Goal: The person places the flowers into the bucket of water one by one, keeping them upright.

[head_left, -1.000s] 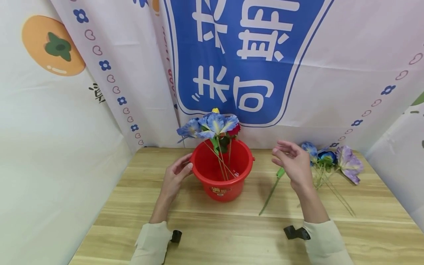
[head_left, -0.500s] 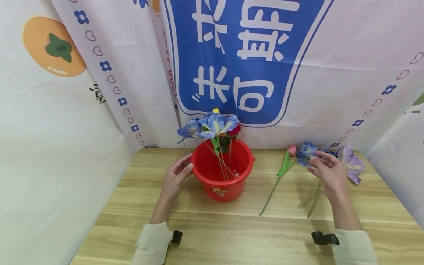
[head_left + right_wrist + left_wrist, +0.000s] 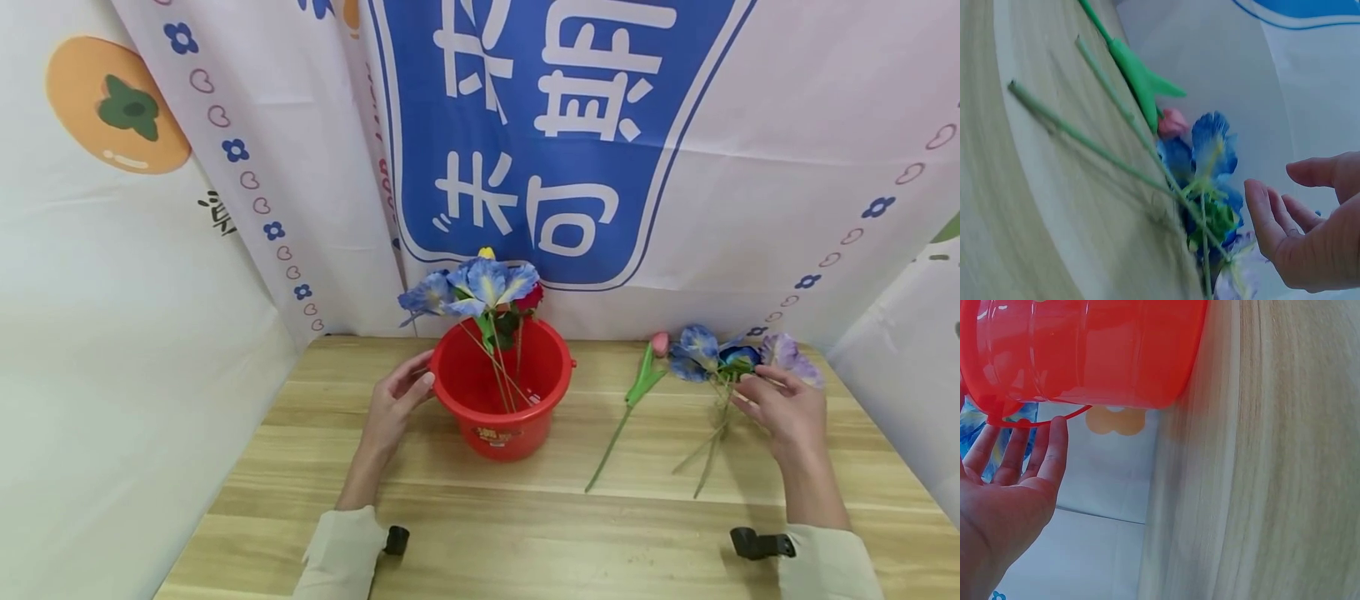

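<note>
Plainly, left fingers [image 3: 1055, 453] touch the round bucket [image 3: 531, 437] (glossy plastic).

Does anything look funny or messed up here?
Yes: the large white characters on the blue printed cloth behind the pale wooden table are turned sideways. Nothing looks spilled or broken; the long-stemmed blue flowers just lean inside the round red plastic bucket.

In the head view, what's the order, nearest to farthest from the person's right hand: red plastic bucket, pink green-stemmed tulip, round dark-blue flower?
1. Round dark-blue flower: by the right hand.
2. Pink green-stemmed tulip: left of that flower.
3. Red plastic bucket: farther left.
</note>
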`<state>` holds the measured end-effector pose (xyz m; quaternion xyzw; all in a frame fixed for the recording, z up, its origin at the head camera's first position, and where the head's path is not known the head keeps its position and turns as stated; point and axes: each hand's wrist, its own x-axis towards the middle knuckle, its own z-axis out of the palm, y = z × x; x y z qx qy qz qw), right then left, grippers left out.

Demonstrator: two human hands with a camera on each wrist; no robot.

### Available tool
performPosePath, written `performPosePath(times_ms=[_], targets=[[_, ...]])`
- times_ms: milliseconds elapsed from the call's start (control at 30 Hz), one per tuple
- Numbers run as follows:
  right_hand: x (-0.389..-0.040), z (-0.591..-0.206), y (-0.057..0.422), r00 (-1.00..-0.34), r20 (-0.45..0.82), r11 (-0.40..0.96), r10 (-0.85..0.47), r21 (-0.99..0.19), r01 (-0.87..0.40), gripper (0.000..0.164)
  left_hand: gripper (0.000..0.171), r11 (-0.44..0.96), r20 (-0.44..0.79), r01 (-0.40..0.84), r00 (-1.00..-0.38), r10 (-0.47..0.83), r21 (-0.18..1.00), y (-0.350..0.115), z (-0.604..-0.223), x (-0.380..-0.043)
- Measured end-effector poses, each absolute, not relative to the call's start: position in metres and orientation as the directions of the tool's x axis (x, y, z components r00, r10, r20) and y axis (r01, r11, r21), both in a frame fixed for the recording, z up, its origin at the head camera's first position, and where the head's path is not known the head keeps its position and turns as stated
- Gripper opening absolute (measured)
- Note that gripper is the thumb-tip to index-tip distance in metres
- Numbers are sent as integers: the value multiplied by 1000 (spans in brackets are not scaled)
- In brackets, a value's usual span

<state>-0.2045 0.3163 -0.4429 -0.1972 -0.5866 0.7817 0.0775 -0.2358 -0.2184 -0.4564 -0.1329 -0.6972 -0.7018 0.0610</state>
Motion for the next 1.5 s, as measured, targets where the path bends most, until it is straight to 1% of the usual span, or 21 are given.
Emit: performPosePath(times_ms=[233,467,700,867,967,1133,1233,1333,1500], targets=[[-205,-452,324,-888,-285,-283,360,-941,187,25,45,-16,276,276,-957,94,961,-220,-456,-235],[-206,-464,329,-870,-329,-277,366,-932,235,22,46,-23,275,274,-956,101,961,-221,-457,-235],[-207,-470,333,-850,-366,-264,379,-923,280,29,47,-20,267,266,-959,93,964,-221,-457,-234],[-207,-472,334,-860,-368,-255,354,-922,290,31,46,-7,258,258,-962,90,966,-222,-456,-234],[-208,-474,334,-870,-367,-230,328,-925,303,37,46,-10,252,252,-963,90,968,-222,-456,-234],[-212,-480,333,-878,-362,-175,313,-931,321,54,48,-15,260,260,-961,99,966,-221,-456,-235],[-214,-483,334,-878,-360,-160,315,-932,325,61,48,-17,260,259,-960,102,966,-220,-456,-235],[-215,-484,334,-873,-365,-182,323,-929,321,55,47,-25,255,253,-962,102,967,-220,-455,-235],[-215,-477,333,-859,-385,-238,338,-918,318,36,47,-32,253,251,-962,100,968,-218,-456,-235]])
